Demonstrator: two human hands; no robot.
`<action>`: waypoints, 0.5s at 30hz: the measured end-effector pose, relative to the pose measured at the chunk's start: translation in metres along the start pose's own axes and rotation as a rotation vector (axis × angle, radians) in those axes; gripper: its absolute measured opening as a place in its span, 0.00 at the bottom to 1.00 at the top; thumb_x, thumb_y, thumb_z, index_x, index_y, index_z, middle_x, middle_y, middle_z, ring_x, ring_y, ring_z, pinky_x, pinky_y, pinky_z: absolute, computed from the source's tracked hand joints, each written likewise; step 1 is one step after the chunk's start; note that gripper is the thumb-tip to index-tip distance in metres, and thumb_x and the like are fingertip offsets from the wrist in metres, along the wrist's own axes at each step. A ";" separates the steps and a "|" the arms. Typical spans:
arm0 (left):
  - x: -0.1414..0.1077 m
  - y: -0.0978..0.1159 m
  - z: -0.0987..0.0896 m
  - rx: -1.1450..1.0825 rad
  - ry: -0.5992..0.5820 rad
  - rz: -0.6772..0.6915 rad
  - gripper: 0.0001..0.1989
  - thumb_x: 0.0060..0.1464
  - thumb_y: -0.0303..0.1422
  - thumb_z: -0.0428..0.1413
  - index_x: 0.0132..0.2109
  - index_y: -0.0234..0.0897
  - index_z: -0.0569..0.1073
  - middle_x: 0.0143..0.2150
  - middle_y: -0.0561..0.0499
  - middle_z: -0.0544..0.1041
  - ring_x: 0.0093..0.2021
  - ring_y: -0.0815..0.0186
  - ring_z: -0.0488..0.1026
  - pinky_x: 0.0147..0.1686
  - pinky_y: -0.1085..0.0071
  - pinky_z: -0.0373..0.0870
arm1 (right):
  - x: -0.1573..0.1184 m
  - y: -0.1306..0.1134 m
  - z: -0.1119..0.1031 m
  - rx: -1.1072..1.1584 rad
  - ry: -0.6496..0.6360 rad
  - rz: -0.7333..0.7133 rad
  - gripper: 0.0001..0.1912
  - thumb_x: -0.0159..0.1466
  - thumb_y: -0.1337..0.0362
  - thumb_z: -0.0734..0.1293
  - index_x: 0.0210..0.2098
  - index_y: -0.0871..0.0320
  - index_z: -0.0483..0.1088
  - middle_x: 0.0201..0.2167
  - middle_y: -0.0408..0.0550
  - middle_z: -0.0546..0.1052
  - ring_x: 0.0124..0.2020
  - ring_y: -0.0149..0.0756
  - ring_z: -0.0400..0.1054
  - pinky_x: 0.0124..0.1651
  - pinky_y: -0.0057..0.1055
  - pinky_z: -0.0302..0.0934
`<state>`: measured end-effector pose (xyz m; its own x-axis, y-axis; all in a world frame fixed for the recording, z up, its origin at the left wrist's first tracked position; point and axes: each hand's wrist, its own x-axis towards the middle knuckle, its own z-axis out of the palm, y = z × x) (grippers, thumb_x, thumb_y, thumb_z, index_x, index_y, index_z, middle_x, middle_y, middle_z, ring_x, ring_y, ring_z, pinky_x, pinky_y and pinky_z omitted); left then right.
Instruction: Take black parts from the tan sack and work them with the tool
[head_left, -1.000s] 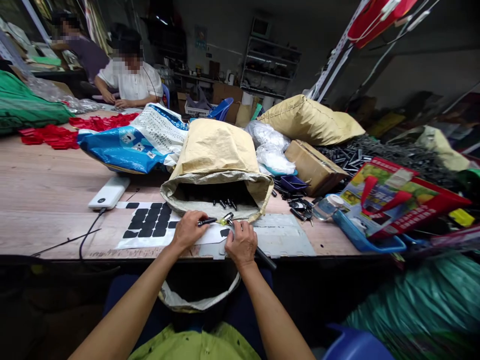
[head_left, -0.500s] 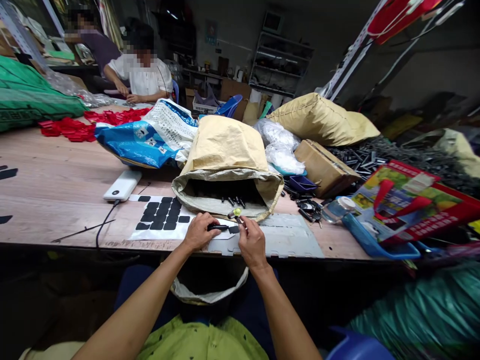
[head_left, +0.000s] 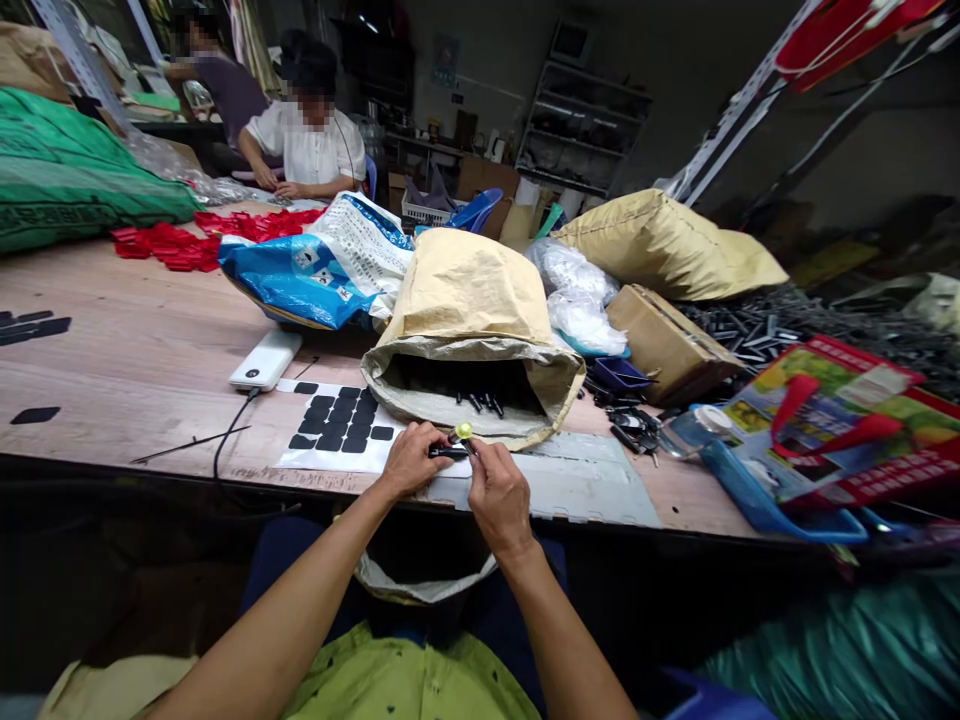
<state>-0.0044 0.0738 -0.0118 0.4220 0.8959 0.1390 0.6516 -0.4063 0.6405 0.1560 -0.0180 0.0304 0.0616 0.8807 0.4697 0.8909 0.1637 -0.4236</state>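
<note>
My left hand [head_left: 411, 460] is closed around a slim black part [head_left: 448, 453] at the front edge of the table. Close beside it, my right hand [head_left: 499, 495] pinches a small slender tool with a yellow-green end [head_left: 463, 430], held over the black part. Fingers cover most of both items, so their exact kind is unclear. Left of my hands lies a white sheet [head_left: 300, 458] bearing rows of black rounded patches [head_left: 341, 420]. Just beyond my hands, a tan sack [head_left: 472, 285] lies with its mouth towards me and several small black pieces [head_left: 486, 403] inside.
A white power bank [head_left: 265, 360] with a cable sits on the left. A grey plate [head_left: 600, 480] lies along the front edge. On the right are a blue tray [head_left: 780, 510], a red gift bag [head_left: 825, 420] and a cardboard box [head_left: 667, 340]. Two people sit at the far left.
The view has shifted, so the scene sits further right. My hands have drawn closer together, and the yellow-green end is now nearer my left hand. A dark square flap between them no longer shows.
</note>
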 end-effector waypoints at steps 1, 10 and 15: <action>0.000 0.000 0.000 0.002 -0.001 -0.002 0.11 0.52 0.37 0.64 0.43 0.43 0.80 0.42 0.51 0.77 0.44 0.60 0.68 0.45 0.64 0.63 | 0.000 -0.002 0.002 -0.003 -0.018 -0.006 0.17 0.70 0.69 0.58 0.54 0.54 0.73 0.42 0.49 0.76 0.44 0.36 0.71 0.48 0.28 0.63; 0.000 -0.002 0.000 -0.027 0.002 0.013 0.09 0.54 0.37 0.62 0.43 0.42 0.80 0.41 0.51 0.76 0.44 0.59 0.68 0.46 0.64 0.63 | 0.006 0.024 0.003 -0.092 0.056 0.056 0.16 0.69 0.69 0.60 0.52 0.54 0.74 0.40 0.49 0.75 0.44 0.38 0.69 0.46 0.30 0.60; 0.001 -0.008 0.000 -0.048 -0.028 0.043 0.12 0.60 0.40 0.56 0.46 0.43 0.80 0.42 0.50 0.76 0.45 0.60 0.68 0.47 0.64 0.62 | 0.006 0.050 0.015 -0.231 0.038 0.040 0.16 0.67 0.72 0.61 0.48 0.55 0.76 0.37 0.49 0.73 0.40 0.39 0.64 0.42 0.32 0.56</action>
<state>-0.0087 0.0778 -0.0167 0.4671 0.8721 0.1460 0.6019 -0.4345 0.6700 0.1943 0.0016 0.0002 0.1117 0.8663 0.4868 0.9664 0.0195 -0.2563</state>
